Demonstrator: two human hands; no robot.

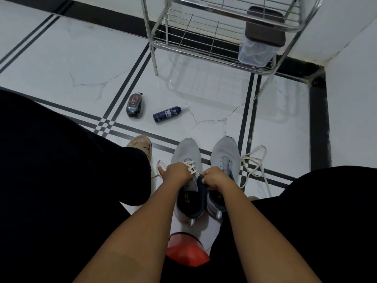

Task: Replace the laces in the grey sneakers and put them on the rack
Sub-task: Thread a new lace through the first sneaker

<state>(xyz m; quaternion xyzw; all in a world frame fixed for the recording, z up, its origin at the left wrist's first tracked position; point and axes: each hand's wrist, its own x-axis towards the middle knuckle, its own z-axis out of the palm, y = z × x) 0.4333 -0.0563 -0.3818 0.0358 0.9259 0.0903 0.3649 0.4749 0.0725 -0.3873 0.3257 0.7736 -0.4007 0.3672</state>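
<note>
hands (195, 177) curled (both) – gripping laced sneaker (186, 176)

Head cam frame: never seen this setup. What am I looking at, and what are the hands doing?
No robot here: one wide-angle camera worn on a person's head looks down at their own bare arms. Two grey sneakers sit on the tiled floor between their legs. The left sneaker is partly laced in white; the right sneaker has bare eyelets. The left hand grips at the laces, and the right hand pinches the left sneaker's dark tongue. A loose white lace lies to the right. Further off are a dark bottle, a small dark pack and the wire rack.
</note>
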